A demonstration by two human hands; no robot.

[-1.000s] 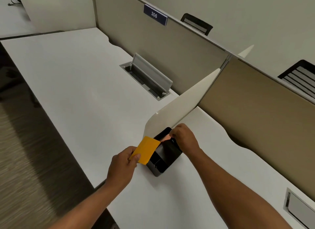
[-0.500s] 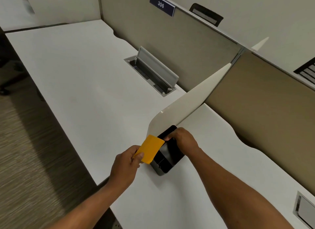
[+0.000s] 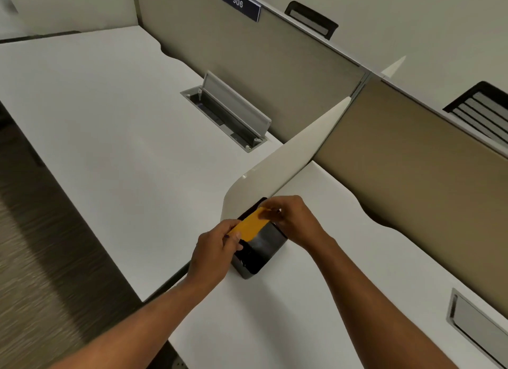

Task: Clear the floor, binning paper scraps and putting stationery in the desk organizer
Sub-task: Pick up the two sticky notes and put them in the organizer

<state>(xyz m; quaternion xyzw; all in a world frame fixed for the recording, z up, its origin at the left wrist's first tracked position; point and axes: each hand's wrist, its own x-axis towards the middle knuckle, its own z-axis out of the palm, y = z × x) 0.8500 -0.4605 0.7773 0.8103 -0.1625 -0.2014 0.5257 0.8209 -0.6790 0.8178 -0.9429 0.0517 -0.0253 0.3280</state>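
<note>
White desk (image 3: 110,126): both hands hold yellow pad (image 3: 248,225) over organizer (image 3: 261,254).

divider (image 3: 277,173) blocks organizer (image 3: 261,254) rear | desk (image 3: 110,137) left open

Under both hands, a white desk (image 3: 115,137): smooth, matt laminate by the look of it. Between the hands, a yellow pad (image 3: 248,225), matt and papery, possibly sticky notes, though too blurred to be sure. Just below it, a black desk organizer (image 3: 261,254), smooth with a glossy sheen on the near wall; hard plastic or coated metal. Beyond the hands, a cream divider panel (image 3: 286,165), smooth, faint gloss at the curved edge. Further off, a brushed grey metal cable flap (image 3: 233,104). Behind, tan partition (image 3: 412,170), matt, cloth-like. Left of the hands, carpet floor (image 3: 41,258), rough, streaked.
</note>
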